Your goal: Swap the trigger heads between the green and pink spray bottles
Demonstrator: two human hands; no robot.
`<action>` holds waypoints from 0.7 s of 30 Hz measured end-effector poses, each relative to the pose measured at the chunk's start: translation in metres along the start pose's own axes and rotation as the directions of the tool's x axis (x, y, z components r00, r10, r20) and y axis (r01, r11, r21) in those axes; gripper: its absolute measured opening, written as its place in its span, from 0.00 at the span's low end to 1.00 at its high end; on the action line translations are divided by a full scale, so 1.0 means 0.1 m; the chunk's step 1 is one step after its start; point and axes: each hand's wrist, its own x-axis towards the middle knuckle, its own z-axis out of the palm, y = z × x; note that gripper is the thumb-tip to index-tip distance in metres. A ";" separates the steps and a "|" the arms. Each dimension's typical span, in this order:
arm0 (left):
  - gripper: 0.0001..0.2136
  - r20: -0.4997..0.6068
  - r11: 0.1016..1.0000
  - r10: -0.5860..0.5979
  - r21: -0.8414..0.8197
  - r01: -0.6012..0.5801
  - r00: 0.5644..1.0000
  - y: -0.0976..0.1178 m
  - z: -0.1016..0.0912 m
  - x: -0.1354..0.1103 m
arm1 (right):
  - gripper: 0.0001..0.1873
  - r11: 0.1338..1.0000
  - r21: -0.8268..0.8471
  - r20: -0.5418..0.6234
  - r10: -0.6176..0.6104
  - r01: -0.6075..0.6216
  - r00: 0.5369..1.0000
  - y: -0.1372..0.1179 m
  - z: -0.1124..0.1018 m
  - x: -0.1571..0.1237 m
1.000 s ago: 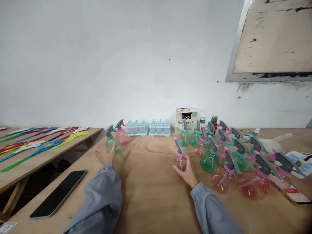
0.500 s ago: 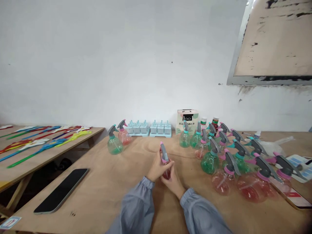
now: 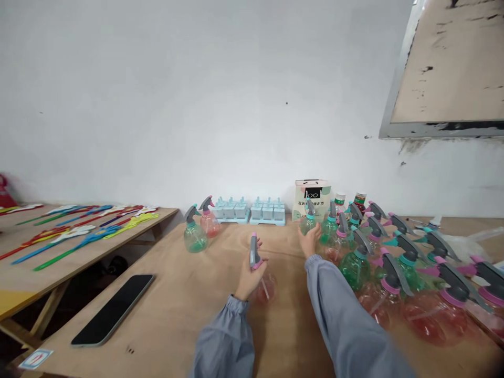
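Observation:
My left hand [image 3: 248,278] is closed around the neck of a pink spray bottle [image 3: 268,289] with a grey trigger, in the middle of the table. The bottle's clear round body shows to the right of the fingers. Farther back, my right hand [image 3: 309,242] wraps round the body of a green spray bottle [image 3: 310,210] with a teal collar and grey trigger, which stands in front of a paper bag [image 3: 299,191]. The hand hides the lower part of that bottle.
Several green and pink spray bottles [image 3: 354,270] crowd the right side. At the back left stand a green spray bottle [image 3: 196,239], a pink one [image 3: 209,224] and two light-blue ice-pop moulds [image 3: 268,212]. A black phone [image 3: 114,310] lies front left. Colourful plastic hand-shaped sticks [image 3: 74,239] cover another table.
My right hand has left the pink spray bottle and reached back right to the green one. My left hand keeps the pink bottle, now turned. The view has shifted slightly.

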 end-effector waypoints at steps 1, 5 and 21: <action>0.27 0.012 1.000 -0.006 -0.012 0.006 1.000 0.01 -0.01 0.00 | 0.43 1.000 -0.011 0.006 0.006 -0.006 1.000 0.05 0.03 0.02; 0.28 0.091 0.997 -0.050 -0.056 0.055 0.995 0.05 -0.03 -0.01 | 0.40 1.000 -0.030 0.041 0.001 0.000 0.999 0.18 0.09 0.02; 0.29 0.117 0.896 -0.214 -0.372 0.243 0.970 0.25 -0.01 -0.03 | 0.39 0.980 0.180 0.122 -0.104 0.081 0.987 0.12 -0.65 -0.84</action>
